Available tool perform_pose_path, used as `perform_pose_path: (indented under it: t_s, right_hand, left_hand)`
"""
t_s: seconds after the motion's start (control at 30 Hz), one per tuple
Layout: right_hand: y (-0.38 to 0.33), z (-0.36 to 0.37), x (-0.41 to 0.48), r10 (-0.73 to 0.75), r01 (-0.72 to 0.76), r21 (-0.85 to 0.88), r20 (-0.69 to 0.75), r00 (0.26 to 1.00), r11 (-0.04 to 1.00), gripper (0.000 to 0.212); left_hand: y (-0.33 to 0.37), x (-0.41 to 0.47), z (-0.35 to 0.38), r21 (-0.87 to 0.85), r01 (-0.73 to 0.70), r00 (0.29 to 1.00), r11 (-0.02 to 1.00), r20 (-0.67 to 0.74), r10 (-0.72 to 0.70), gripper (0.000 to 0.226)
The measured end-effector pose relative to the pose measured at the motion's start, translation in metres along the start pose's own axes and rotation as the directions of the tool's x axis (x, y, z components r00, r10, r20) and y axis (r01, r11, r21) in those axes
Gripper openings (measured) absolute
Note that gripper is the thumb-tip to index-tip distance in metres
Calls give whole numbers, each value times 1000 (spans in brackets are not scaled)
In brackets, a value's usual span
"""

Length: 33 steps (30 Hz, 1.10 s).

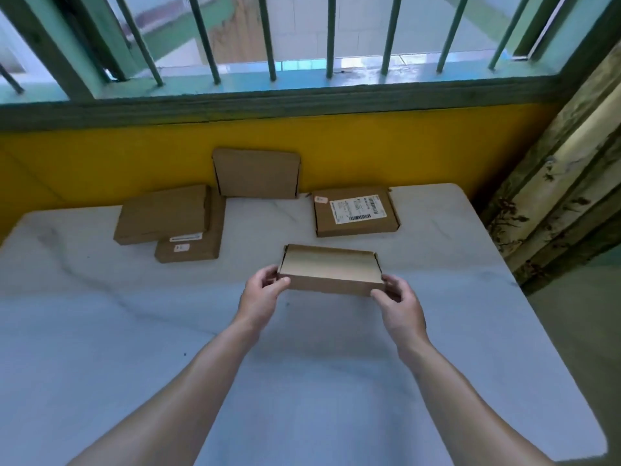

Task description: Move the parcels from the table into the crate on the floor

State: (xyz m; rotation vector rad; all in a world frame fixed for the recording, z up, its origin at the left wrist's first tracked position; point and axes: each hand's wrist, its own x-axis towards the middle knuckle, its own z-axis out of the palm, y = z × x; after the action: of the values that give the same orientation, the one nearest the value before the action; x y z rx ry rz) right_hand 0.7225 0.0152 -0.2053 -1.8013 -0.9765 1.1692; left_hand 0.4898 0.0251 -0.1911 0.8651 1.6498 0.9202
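A flat brown cardboard parcel (pixel 331 270) is held between both hands just above the white table (pixel 100 331), its far edge tipped up. My left hand (pixel 262 295) grips its left end and my right hand (pixel 398 306) grips its right end. Other brown parcels lie further back: a labelled one (pixel 356 211) to the right, two stacked ones on the left, the upper (pixel 163 215) overlapping the lower (pixel 193 245), and one parcel (pixel 257 173) leaning against the yellow wall. The crate is not in view.
The table's back edge meets a yellow wall (pixel 403 153) under a barred window (pixel 302 45). A patterned curtain (pixel 554 196) hangs at the right, beside the table's right edge. A strip of floor (pixel 584 348) shows to the right of the table.
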Motion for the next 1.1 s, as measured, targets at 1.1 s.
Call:
perform_pose_path:
  t_s: [1.1]
  right_hand:
    - [-133, 112, -98, -264, 147, 442, 215, 940, 885, 23]
  left_hand:
    - [45, -60, -188, -506, -286, 958, 813, -154, 241, 34]
